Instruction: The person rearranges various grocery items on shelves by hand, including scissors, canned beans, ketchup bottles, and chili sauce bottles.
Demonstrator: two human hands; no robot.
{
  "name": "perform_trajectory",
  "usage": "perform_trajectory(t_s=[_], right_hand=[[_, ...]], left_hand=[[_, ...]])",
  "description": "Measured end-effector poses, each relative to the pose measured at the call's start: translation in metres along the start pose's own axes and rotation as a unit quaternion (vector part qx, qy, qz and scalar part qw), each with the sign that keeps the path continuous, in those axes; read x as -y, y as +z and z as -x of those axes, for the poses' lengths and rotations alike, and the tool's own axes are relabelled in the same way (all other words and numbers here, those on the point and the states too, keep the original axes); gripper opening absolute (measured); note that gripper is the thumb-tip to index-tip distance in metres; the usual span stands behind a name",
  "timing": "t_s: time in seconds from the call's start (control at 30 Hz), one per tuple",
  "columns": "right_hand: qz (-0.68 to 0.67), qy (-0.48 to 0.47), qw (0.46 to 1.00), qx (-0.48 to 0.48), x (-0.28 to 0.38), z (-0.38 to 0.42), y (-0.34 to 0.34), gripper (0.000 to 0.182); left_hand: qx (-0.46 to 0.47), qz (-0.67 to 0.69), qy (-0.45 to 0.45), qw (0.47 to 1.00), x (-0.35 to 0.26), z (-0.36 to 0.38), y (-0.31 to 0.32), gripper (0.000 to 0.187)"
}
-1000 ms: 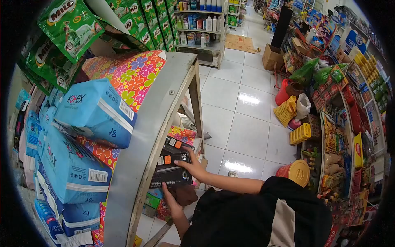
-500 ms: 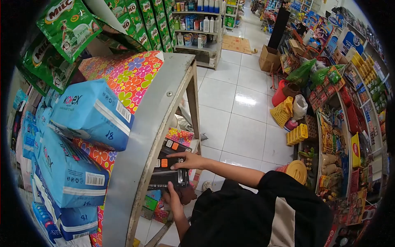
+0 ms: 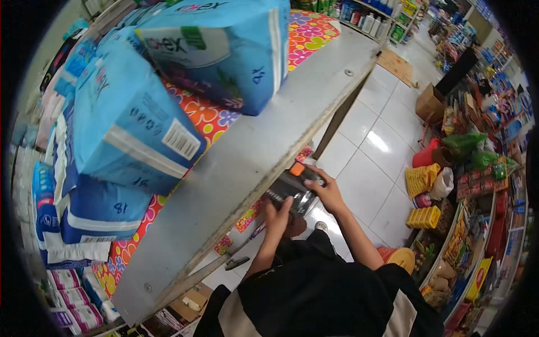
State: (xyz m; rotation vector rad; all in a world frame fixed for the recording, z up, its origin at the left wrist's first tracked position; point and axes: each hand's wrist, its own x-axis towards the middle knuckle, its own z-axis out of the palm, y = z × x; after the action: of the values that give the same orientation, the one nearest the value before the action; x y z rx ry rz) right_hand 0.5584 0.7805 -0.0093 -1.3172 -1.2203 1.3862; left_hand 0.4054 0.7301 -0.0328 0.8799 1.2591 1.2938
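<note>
Below the front edge of the metal shelf, several black plastic packs point(image 3: 292, 186), one with an orange label point(image 3: 297, 169), sit together between my hands. My left hand point(image 3: 277, 219) grips their near-left side, thumb on top. On the right side, my right hand point(image 3: 328, 194) is closed round the packs, with its fingers over the top. The shelf edge hides the far-left part of the packs. A brown object point(image 3: 295, 227) shows just beneath them, close to my left hand.
Blue Kotex packs point(image 3: 140, 123) stand on flower-print paper along the grey metal shelf point(image 3: 247, 151). White floor tiles point(image 3: 359, 174) stretch to my right. Beyond are a yellow basket point(image 3: 424, 218), a red bucket point(image 3: 425, 156), a lidded tub point(image 3: 401, 259) and crowded goods shelves.
My view has turned and come closer to the Kotex packs. My right hand has moved from the top of the black packs to their right side; both hands now hold them.
</note>
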Motion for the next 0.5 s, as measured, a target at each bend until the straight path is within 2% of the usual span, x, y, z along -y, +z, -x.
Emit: perform_trajectory(t_s=[0.1, 0.2, 0.3, 0.4, 0.5], right_hand=[[-0.061, -0.020, 0.997, -0.048, -0.011, 0.003, -0.014, 0.043], [-0.110, -0.003, 0.990, -0.086, -0.014, 0.004, -0.022, 0.041], [-0.109, -0.006, 0.988, -0.107, -0.022, 0.002, -0.024, 0.042], [-0.090, -0.007, 0.990, -0.111, -0.036, -0.004, -0.026, 0.044], [-0.006, -0.043, 0.992, -0.115, -0.037, -0.004, -0.023, 0.046]], left_hand=[[0.003, -0.002, 0.062, 0.998, 0.014, -0.011, 0.018, 0.044], [0.031, -0.029, -0.014, 0.999, 0.020, -0.021, 0.026, 0.043], [0.046, -0.001, -0.052, 0.998, 0.010, -0.025, 0.030, 0.046], [0.029, -0.007, -0.050, 0.998, 0.021, -0.031, 0.031, 0.047], [0.012, -0.018, -0.070, 0.997, 0.023, -0.029, 0.029, 0.049]])
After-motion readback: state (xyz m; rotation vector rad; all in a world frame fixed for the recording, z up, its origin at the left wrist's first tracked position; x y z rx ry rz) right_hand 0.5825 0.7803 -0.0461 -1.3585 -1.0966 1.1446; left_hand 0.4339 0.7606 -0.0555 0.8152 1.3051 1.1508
